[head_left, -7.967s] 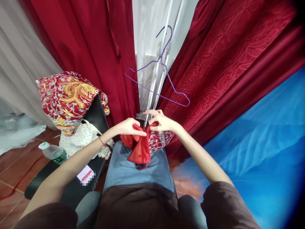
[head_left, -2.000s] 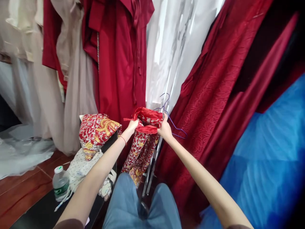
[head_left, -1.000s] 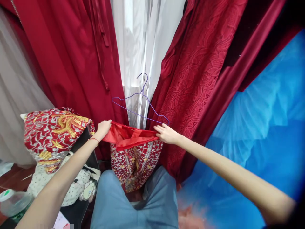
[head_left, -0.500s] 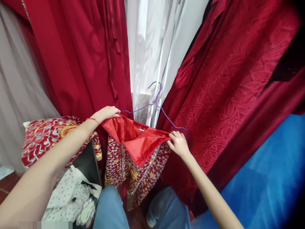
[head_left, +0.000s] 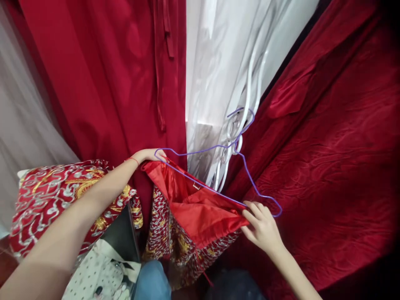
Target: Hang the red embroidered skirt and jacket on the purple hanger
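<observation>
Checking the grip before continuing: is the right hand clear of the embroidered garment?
No, the right hand pinches the embroidered garment by its red-lined edge.

Left hand [head_left: 158, 155] has one end of the garment's [head_left: 206, 212] red waistband pinched, right hand [head_left: 262, 229] has the other, band stretched between them. Purple hanger [head_left: 204, 151] runs right along it, its right end poking past the right hand. Another embroidered piece [head_left: 59, 204] is slung over the chair's [head_left: 126, 229] top edge, dotted bag [head_left: 93, 273] below. Red cloth [head_left: 103, 75] and white cloth [head_left: 209, 66] hang behind.
</observation>
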Motion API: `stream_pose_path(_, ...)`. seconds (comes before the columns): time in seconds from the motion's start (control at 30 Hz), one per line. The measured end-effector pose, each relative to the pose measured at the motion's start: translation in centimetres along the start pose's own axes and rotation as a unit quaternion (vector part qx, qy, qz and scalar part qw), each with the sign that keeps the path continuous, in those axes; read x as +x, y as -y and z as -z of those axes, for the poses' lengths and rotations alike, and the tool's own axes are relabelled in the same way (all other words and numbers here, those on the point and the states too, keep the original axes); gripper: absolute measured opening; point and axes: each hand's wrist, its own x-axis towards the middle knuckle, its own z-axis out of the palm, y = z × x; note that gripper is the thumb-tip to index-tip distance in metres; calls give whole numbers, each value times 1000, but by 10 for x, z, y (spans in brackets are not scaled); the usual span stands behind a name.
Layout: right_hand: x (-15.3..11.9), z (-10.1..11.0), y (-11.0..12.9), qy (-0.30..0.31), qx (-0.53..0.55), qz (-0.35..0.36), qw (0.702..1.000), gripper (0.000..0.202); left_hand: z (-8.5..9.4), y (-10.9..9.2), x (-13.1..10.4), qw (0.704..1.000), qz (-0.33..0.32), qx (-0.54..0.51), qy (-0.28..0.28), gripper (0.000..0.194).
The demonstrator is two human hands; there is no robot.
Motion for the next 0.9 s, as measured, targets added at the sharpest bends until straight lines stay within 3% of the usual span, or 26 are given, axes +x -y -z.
stream_pose_path(0.27, 9, 10, 1, 26, -52, -23, 998, 19, 8, -19, -9, 993, 17, 11, -120, 32)
stream_pose_path(0.4, 8, 21, 14, -3, 25, 80, 996, 24, 3, -22, -8, 989, 19, -6, -148, 28)
stream_pose_path(0.53, 4, 18, 46, 3, 107, 194, 975, 31, -1, -24, -6, 980, 47, 9, -192, 24)
stream_pose_path(0.73, 14, 7, 85, 54, 115, 230, 965, 45, -2, -31, -6, 933, 157, 204, -253, 40)
stream_pose_path(0.83, 24, 6, 83, 95, 122, 244, 957, 38, -3, -37, -9, 891, 190, 327, -253, 50)
stream_pose_path(0.9, 30, 5, 73, 103, 94, 213, 967, 31, -5, -41, -12, 869, 203, 380, -244, 50)
